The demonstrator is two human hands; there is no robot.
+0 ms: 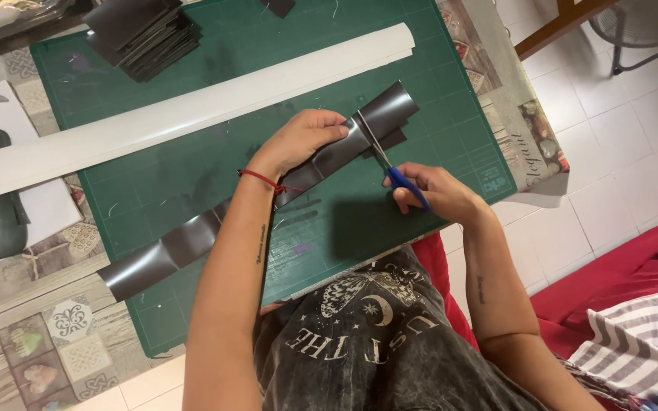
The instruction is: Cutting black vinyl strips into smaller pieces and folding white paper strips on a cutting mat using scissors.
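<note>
While your right hand [439, 194] grips the blue-handled scissors [390, 164], your left hand [302, 137] pinches the dark strip [192, 237] flat on the green cutting mat [192, 46], toward its right edge. It looks thin, light and springy, so hold close beside the blades.

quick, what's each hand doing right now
Left hand: closed on the dark strip, pressing it to the green cutting mat.
Right hand: grip closed on the blue-handled scissors, blades across the strip.

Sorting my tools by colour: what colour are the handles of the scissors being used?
Blue; the scissors show in the head view, held in the right hand.
</note>
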